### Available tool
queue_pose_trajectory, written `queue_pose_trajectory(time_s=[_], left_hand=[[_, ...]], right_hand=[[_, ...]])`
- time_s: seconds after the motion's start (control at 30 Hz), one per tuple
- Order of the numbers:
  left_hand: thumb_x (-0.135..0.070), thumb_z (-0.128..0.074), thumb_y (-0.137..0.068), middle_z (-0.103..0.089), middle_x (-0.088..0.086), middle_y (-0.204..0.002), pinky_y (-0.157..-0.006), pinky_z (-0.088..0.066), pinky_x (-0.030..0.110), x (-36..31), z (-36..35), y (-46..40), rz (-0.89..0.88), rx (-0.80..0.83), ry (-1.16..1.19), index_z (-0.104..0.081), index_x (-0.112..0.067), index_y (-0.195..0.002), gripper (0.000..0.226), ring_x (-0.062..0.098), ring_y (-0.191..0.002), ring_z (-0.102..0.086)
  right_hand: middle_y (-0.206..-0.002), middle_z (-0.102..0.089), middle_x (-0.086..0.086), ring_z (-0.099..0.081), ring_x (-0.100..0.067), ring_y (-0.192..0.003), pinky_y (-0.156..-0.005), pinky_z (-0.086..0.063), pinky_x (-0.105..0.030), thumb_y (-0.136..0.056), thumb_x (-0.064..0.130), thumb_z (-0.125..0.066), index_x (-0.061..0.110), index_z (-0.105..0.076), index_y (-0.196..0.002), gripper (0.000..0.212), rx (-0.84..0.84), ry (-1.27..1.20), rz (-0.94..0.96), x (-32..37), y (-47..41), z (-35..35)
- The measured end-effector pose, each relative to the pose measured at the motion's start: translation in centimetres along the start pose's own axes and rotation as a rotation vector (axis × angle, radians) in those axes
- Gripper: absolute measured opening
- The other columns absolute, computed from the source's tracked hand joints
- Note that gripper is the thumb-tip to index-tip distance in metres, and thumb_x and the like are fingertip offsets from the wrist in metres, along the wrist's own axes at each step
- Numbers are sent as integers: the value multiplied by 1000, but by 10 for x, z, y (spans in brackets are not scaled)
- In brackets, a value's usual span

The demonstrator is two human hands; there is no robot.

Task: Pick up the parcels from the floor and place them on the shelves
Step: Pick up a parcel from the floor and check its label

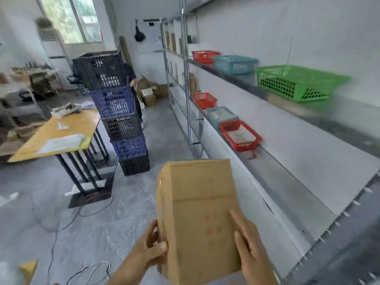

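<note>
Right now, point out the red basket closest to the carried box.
The red basket on the lower shelf holding white packets; the other two red ones sit farther down the aisle.

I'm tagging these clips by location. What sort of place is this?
Probably a small stockroom or parcel-sorting room. Long metal shelves along the wall hold coloured plastic baskets, a stack of crates stands on the floor, and both hands carry a cardboard parcel.
</note>
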State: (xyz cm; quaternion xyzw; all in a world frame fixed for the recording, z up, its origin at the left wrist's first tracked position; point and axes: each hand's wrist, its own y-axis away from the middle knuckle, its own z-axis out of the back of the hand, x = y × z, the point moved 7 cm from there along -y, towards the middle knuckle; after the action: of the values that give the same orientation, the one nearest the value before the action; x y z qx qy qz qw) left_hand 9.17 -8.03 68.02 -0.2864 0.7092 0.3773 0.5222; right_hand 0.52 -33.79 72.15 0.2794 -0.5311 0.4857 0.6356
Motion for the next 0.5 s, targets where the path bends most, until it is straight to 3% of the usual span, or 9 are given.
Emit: queue_pose_trajectory(time_s=[0.03,0.1,0.17,0.23,0.33,0.37,0.43,0.47,0.5], left_hand=[[-48,-106,-35,-80,1,-125,-84,-64,36,-20,-2,13,-38,-5,32,-57,-26,-140,118,21,-112,-77],[-54,-104,-36,-80,11,-126,-82,-65,34,-55,-7,16,-126,-32,61,-61,-16,-136,115,27,-110,-78],[-69,-97,-32,-79,12,-122,-79,-64,28,-89,-26,11,-140,-13,-19,-61,-9,-138,127,28,-105,-78],[-67,-96,-31,-80,-7,-113,-71,-61,17,-97,-30,9,-116,-21,-67,-60,-16,-139,125,11,-98,-77],[-56,-76,-78,-66,-30,-141,-94,-58,32,-111,-28,28,-210,-33,-159,-45,-57,-151,79,8,-131,-65],[-64,-77,-75,-56,-31,-152,-102,-55,40,-114,-24,36,-214,-50,-221,-35,-67,-151,86,14,-141,-58],[-86,-83,-38,-44,-26,-159,-109,-49,35,-119,-15,38,-223,-51,-218,-16,-58,-156,138,13,-143,-51],[-85,-86,-21,-51,-21,-153,-101,-52,27,-117,-13,40,-187,19,-161,-18,-44,-160,160,11,-133,-59],[-74,-94,-12,-66,-15,-140,-89,-58,25,-116,-12,43,-133,51,-70,-35,-32,-157,162,11,-117,-71]], right_hand=[[-143,-49,9,-42,22,-125,-104,-28,3,-102,45,-43,89,-32,-123,50,56,6,-17,10,-1,1],[-146,-38,9,-35,28,-126,-111,-24,-4,-81,82,-45,93,-36,-115,37,141,-64,-66,42,-4,1],[-148,-51,3,-49,3,-136,-119,-37,-35,-55,98,-56,64,-56,-131,84,207,-281,-47,79,3,-1],[-138,-69,-4,-65,-20,-129,-108,-52,-47,-51,82,-78,33,-59,-138,101,306,-531,-104,98,10,-4],[-143,-67,-3,-64,-25,-131,-111,-49,-53,-71,58,-84,38,-61,-139,74,297,-570,-67,115,19,4],[-145,-65,-4,-61,-29,-134,-112,-45,-57,-80,50,-80,42,-59,-141,65,270,-581,-71,113,18,5],[-151,-59,-8,-56,-35,-139,-116,-38,-62,-88,39,-74,43,-52,-147,63,262,-677,-103,109,20,3],[-154,-56,-8,-54,-36,-140,-117,-36,-62,-91,34,-72,42,-49,-149,63,260,-706,-100,108,21,1],[-155,-55,-7,-53,-35,-141,-118,-35,-61,-95,28,-70,42,-47,-151,62,260,-719,-83,107,22,-2]])
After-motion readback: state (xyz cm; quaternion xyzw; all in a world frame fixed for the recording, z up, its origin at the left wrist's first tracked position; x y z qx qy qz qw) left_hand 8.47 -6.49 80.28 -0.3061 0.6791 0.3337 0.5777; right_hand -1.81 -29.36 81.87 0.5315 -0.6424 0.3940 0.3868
